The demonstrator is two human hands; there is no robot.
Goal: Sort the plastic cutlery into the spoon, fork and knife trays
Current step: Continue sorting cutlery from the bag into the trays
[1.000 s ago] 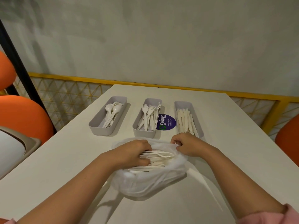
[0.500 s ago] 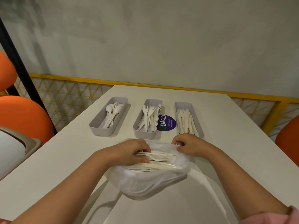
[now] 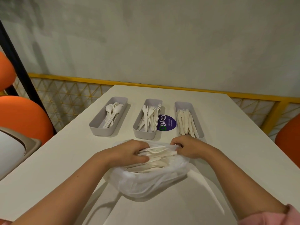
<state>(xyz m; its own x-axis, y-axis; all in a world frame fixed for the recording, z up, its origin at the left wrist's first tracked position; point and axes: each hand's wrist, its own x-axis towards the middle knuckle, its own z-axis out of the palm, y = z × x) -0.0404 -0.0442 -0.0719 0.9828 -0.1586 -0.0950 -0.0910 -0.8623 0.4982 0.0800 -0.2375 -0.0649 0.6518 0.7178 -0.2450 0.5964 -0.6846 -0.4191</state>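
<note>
Head view, item by item: left hand (image 3: 128,153), fingers curled into the open mouth of a thin white bag (image 3: 146,184) and closed round a bundle of loose white cutlery (image 3: 158,160); right hand (image 3: 191,147), fingers and thumb pinching the bag's far rim, touching the cutlery ends. Bag film encloses the pile on every side but the top. Beyond the hands, side by side, each partly filled: spoon tray (image 3: 103,133), fork tray (image 3: 142,135), knife tray (image 3: 183,103). Purple sticker (image 3: 168,123) between the latter two. White table (image 3: 227,127); orange chairs (image 3: 24,117) at both sides; yellow railing (image 3: 73,78) behind.
</note>
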